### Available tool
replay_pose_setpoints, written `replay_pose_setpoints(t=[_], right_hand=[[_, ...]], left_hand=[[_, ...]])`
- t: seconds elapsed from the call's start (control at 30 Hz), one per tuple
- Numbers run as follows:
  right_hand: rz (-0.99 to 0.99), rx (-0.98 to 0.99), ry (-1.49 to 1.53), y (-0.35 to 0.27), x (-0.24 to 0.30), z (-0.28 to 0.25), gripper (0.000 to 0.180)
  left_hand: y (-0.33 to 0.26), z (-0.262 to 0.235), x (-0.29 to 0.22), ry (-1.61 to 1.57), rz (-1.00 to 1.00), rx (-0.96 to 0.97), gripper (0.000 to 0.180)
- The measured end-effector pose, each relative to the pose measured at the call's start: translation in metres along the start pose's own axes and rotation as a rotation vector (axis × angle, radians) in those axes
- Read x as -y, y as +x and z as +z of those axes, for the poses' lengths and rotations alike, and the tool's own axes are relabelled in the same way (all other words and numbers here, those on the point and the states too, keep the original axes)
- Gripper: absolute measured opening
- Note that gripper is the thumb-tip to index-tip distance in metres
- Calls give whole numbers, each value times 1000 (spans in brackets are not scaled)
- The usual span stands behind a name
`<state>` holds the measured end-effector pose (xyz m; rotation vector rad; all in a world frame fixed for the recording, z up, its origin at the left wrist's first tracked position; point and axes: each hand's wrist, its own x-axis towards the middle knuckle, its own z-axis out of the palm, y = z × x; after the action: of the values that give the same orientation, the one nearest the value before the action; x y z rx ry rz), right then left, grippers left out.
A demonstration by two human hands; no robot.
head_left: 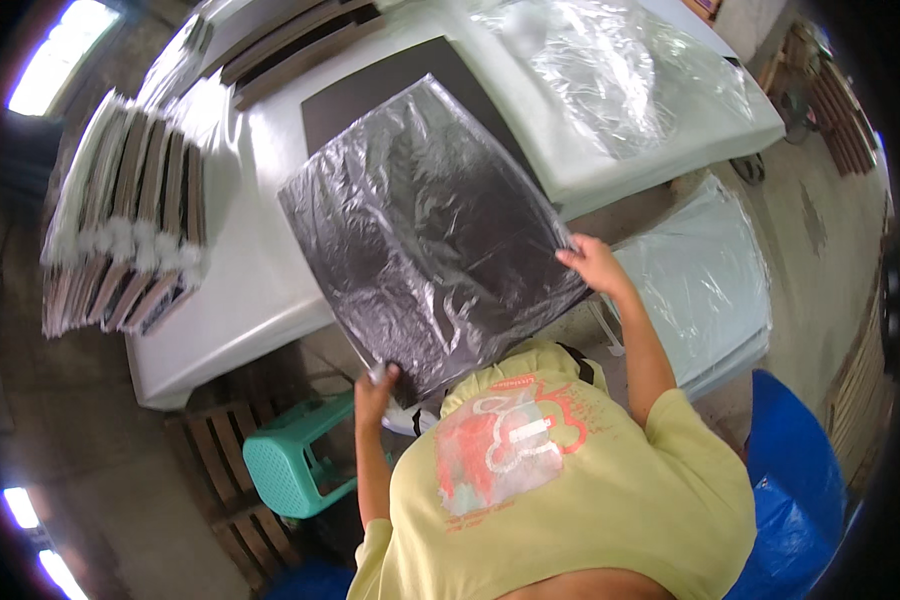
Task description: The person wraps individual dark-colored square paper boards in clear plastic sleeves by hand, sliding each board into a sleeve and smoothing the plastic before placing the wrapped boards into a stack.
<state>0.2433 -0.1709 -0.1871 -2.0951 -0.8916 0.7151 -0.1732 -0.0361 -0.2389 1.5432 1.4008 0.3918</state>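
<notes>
A dark flat panel in a wrinkled clear plastic bag (pixel 425 220) is stretched in front of me, its far part over the white table and its near edge by my waist. My left hand (pixel 377 392) is closed on the near left corner, thumb on top. My right hand (pixel 596 266) pinches the right edge of the bag. Partly covered by the bagged panel, a bare dark panel (pixel 332 112) lies on the table. The fingers under the bag are hidden.
Stacked wrapped panels (pixel 120 215) stand at the table's left, with more panels (pixel 290 45) behind. Loose clear plastic bags (pixel 610 75) cover the right part of the white table (pixel 235 305). Below are a pale wrapped stack (pixel 700 285), a green stool (pixel 282 470) and wooden pallets (pixel 215 455).
</notes>
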Motion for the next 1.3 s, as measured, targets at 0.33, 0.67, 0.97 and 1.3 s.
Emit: replay_pose_setpoints(t=[0.33, 0.67, 0.97, 1.3], right_hand=[[96, -592, 163, -157, -97, -9, 21], [703, -963, 1212, -272, -194, 33, 55], [872, -1457, 988, -273, -296, 58, 39], [897, -1375, -481, -160, -232, -50, 44]], left_hand=[[-56, 54, -77, 63, 130, 110, 12], [-16, 202, -170, 320, 705, 656, 17], [8, 308, -164, 270, 533, 911, 36], [67, 208, -67, 179, -98, 623, 31]])
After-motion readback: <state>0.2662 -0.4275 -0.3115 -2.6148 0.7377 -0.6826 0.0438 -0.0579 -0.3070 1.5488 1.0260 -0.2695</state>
